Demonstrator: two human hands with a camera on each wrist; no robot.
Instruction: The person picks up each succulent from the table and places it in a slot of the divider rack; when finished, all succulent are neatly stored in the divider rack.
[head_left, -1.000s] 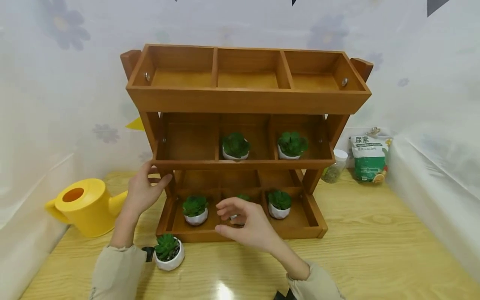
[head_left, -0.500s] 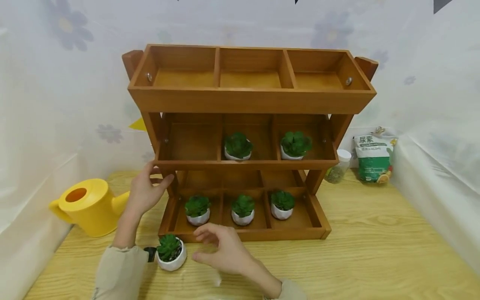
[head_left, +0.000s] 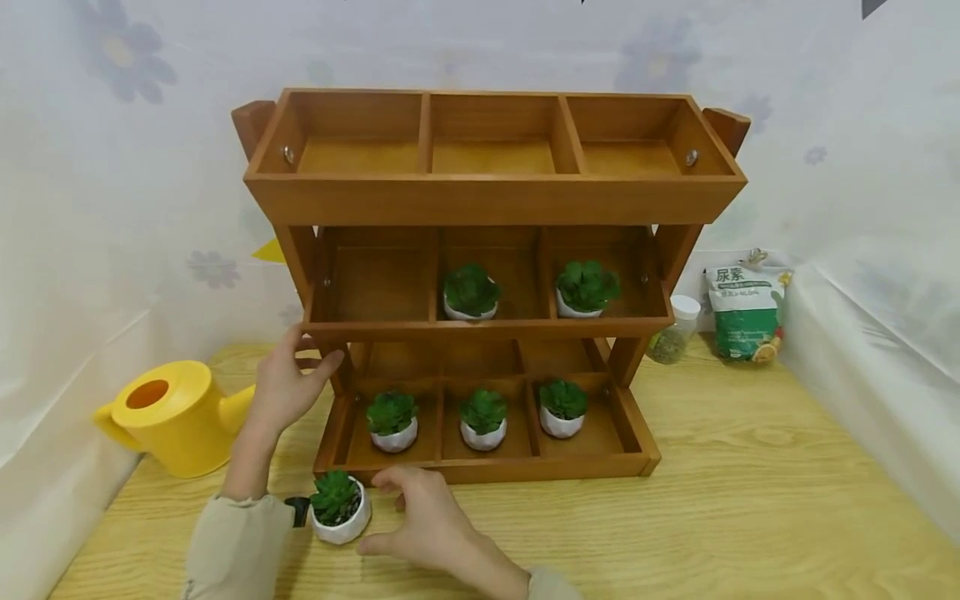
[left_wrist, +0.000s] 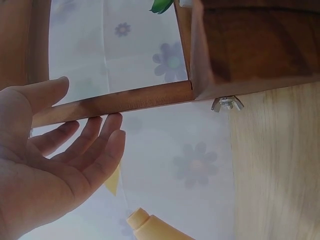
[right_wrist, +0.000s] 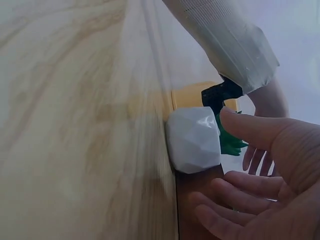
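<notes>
A three-tier wooden plant stand (head_left: pixel 491 202) stands on the table. Beneath its middle tier, my left hand (head_left: pixel 291 385) holds the left upright (left_wrist: pixel 145 97), thumb on one side and fingertips on the other. In front of the lower tier sits a small white faceted pot (head_left: pixel 343 527) with a green succulent (head_left: pixel 334 497). My right hand (head_left: pixel 429 518) is just right of that pot, thumb and fingers spread apart with nothing between them. The right wrist view shows the white pot (right_wrist: pixel 194 140) beside the thumb and fingertips.
Three potted succulents (head_left: pixel 483 418) sit in the lower tier, two more (head_left: pixel 471 292) in the middle tier. A yellow watering can (head_left: pixel 176 417) stands left of my left arm. Behind right are a lidded jar (head_left: pixel 675 331) and a green-white bag (head_left: pixel 746 312).
My right hand has moved left and down from in front of the lower tier to the pot on the table. My left hand has stayed at the upright.
</notes>
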